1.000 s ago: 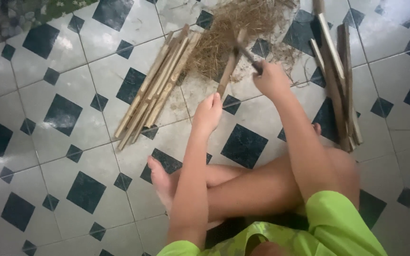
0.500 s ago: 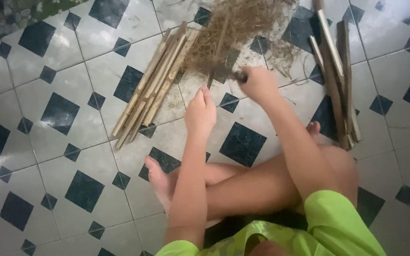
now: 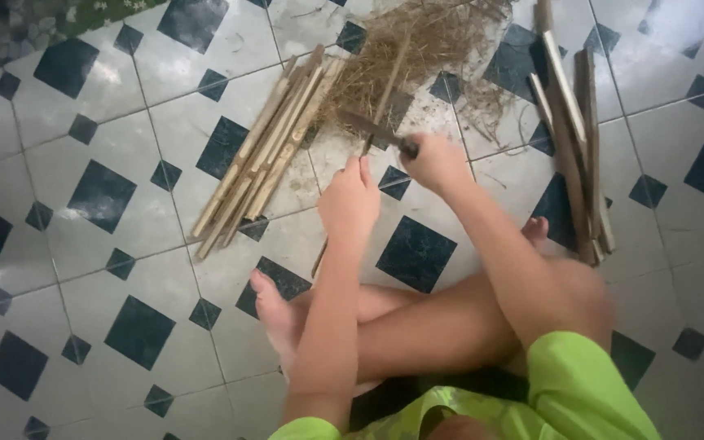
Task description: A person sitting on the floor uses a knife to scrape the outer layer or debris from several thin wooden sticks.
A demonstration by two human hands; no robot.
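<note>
1. The right hand (image 3: 436, 163) was seen closed in a full grip around the dark handle of a knife (image 3: 378, 133), the blade being pointed up and to the left, toward a heap of shavings.
2. The left hand (image 3: 349, 200) was closed around a thin bamboo stick (image 3: 386, 94), which was held slanted; its upper part was laid across the shavings, and its lower end was shown below the wrist, near the floor.
3. The knife blade was laid against the stick just above the left hand; the two hands were kept just beside each other.
4. A heap of dry, stringy shavings (image 3: 425, 45) was spread on the floor beyond the hands.
5. A bundle of pale split bamboo strips (image 3: 262, 155) was laid slantwise to the left of the hands, one end touching the shavings.
6. A second pile of darker bamboo pieces (image 3: 576, 138) was laid to the right, beside the person's right knee.
7. The person was seated cross-legged on the floor (image 3: 83, 269), bare feet being visible, with bright green clothing at the lower edge.
8. The floor was tiled in glossy white with dark blue diamond insets, light being reflected off it; a patterned strip was visible at the top left corner.
</note>
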